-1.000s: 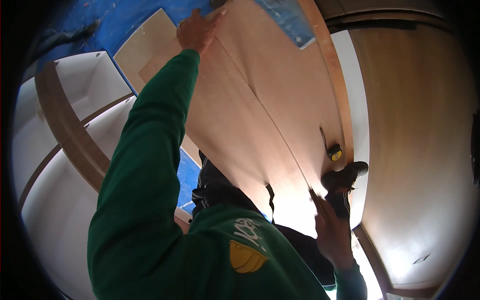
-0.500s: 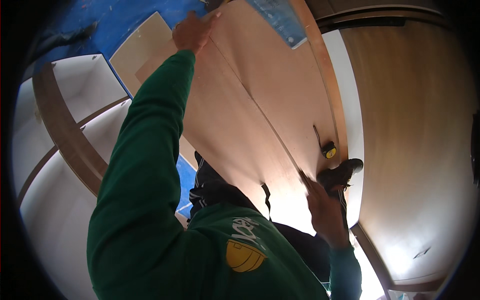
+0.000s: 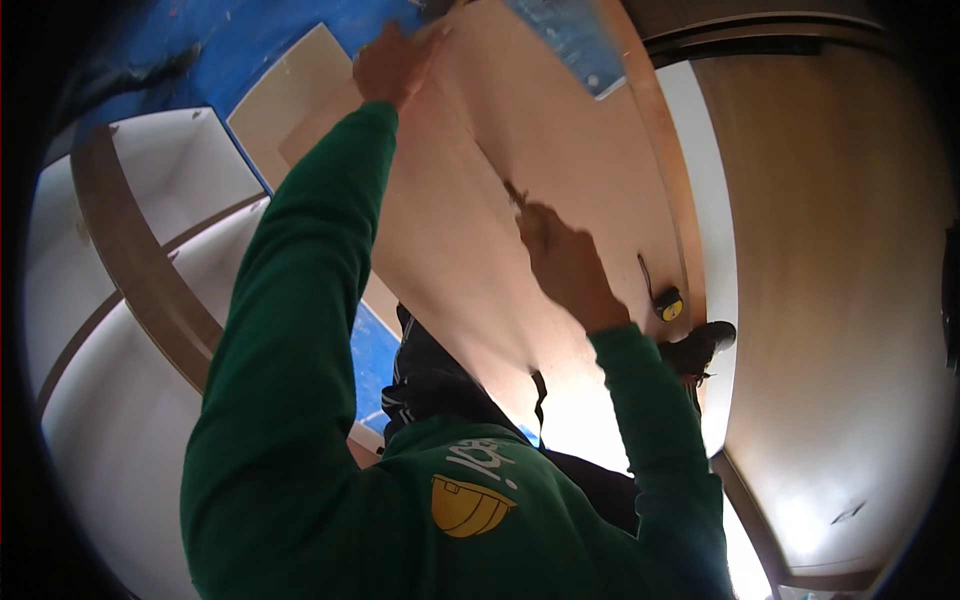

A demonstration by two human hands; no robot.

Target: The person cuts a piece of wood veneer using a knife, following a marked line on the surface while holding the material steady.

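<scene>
A large light-brown board (image 3: 445,230) stretches out in front of me, with a thin dark line running along it. At its far end my left hand (image 3: 392,68) rests on the surface, fingers stretched out and somewhat blurred. My right hand (image 3: 568,255) is closed over the middle of the board, at the line. From its fingers a small, thin, dark-tipped thing (image 3: 515,190) sticks out, too blurred to name. To the right of this hand lies a black and yellow tape measure (image 3: 669,303).
A clear blue-tinted plastic packet (image 3: 570,45) lies at the board's far right. My shoe (image 3: 700,350) is beside the board's right edge. White cabinet compartments (image 3: 185,160) stand at left, a wooden panel (image 3: 830,250) at right. Blue sheeting (image 3: 250,40) covers the far floor.
My right hand has moved away from me and leftward along the line, from the board's near end to its middle. My left hand stays at the far end.
</scene>
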